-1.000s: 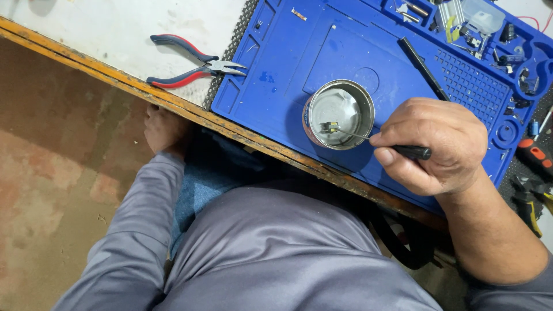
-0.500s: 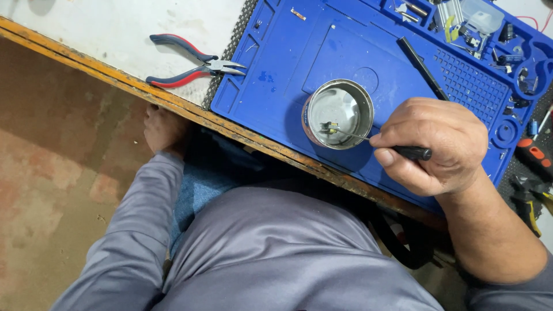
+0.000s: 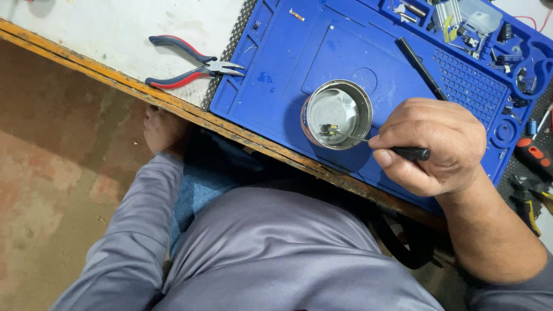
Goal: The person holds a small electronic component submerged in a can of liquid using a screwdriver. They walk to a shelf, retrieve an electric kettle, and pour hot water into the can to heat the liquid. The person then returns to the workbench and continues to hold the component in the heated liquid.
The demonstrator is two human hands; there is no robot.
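Note:
My right hand (image 3: 433, 144) grips black-handled tweezers (image 3: 403, 152) whose thin metal tips reach into a small round metal tin (image 3: 337, 114) on the blue work mat (image 3: 288, 63). The tips pinch a tiny dark electronic part (image 3: 327, 129) inside the tin. My left hand (image 3: 163, 130) is below the table edge, partly hidden under the wooden rim, holding nothing that I can see. My grey sleeves and lap fill the lower part of the head view.
Red-and-blue needle-nose pliers (image 3: 190, 67) lie on the white tabletop left of the mat. A black rod (image 3: 420, 67) lies on the mat. Small parts and a clear box (image 3: 478, 17) fill the mat's far compartments. Orange-handled tools (image 3: 533, 155) sit at the right.
The tweezer tips and the tiny part have shifted slightly inside the tin. My left hand has stayed under the table edge.

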